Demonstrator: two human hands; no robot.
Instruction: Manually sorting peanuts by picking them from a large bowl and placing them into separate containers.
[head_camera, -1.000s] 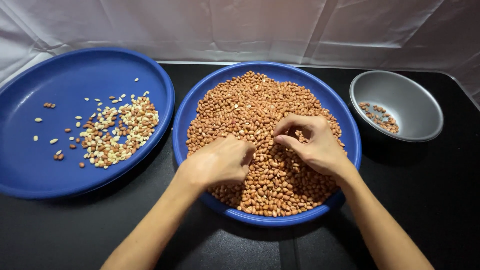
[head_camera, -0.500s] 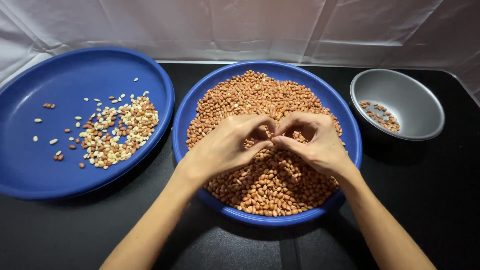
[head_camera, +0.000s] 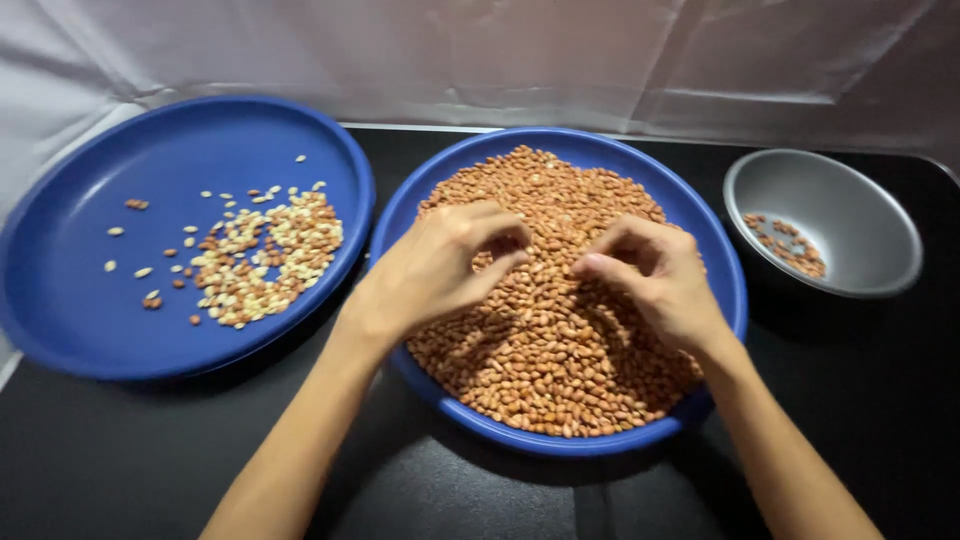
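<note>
Hovering over the red-skinned peanuts (head_camera: 560, 330) heaped in the central blue tray (head_camera: 725, 265), left hand (head_camera: 440, 265) and right hand (head_camera: 655, 280) curl pinched fingers, any held nut being hidden.

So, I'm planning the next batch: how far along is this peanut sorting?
Early. Done: a small pale pile in the left blue tray and a few nuts in the grey bowl. In hand: left hand and right hand picking. Left: the heaped brown peanuts.
</note>
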